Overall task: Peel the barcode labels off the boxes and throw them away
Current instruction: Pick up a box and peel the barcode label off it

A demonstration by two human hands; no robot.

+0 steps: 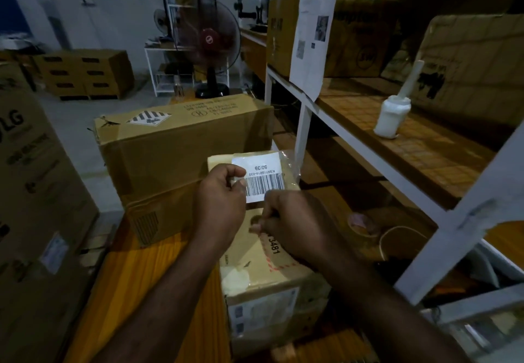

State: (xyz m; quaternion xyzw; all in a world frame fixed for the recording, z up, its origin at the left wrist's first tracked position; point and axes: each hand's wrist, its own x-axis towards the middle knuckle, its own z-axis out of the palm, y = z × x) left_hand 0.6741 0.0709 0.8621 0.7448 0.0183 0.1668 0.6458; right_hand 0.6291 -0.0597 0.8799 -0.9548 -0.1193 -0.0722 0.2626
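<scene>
Now my left hand (224, 187) pinches the barcode label's (262, 177) left edge atop the small box (272, 274); my right hand (295, 226), clenched just below, steadies that box; next, I reckon, a slow, even pull

The two hands, left hand (219, 192) and right hand (295, 226), meet over the small box (272, 277), which leaves little room between them. At twelve o'clock the big box (181, 147) stands just behind and walls off any reach straight ahead. At three o'clock the white shelf frame (304, 124) rises close beside the small box; a hand passes only between its posts, onto the shelf board where a white bottle (392, 116) stands. At nine o'clock the orange counter (158, 272) lies bare and open. Farther at nine, a tall carton (31, 192) closes that side.
</scene>
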